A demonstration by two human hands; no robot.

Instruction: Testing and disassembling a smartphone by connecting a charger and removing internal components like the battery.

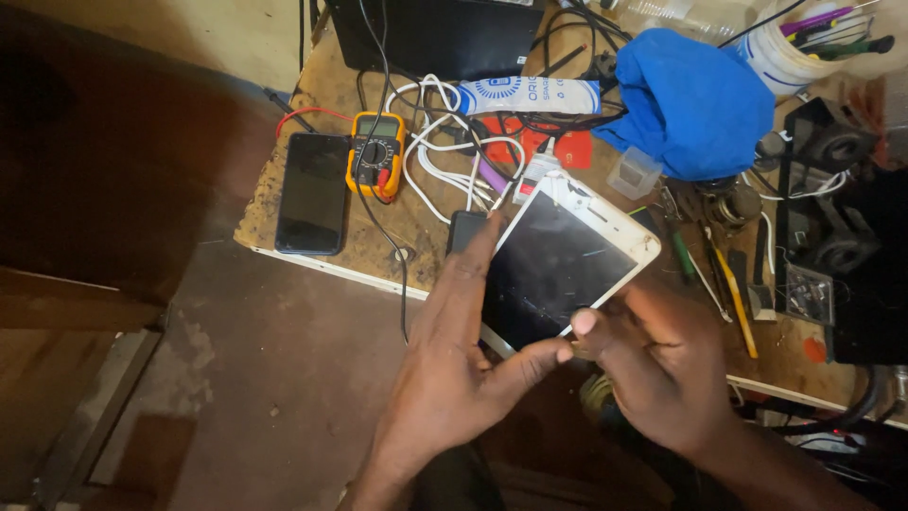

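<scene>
A white-framed tablet [567,255] with a dark screen is held tilted over the front edge of the workbench. My left hand [454,350] supports its left side, fingers stretched along the edge and thumb under the lower corner. At the lower right edge, my right hand [653,364] pinches a small thing against the tablet's rim; what it is cannot be made out.
On the worn wooden workbench [312,95] lie a black phone [311,193], a yellow multimeter [375,153] with red and black leads, tangled white cables [440,161], a blue cloth [695,99], a white tub of tools [790,52], screwdrivers [733,298] and black equipment [842,255]. Bare floor [246,378] lies left.
</scene>
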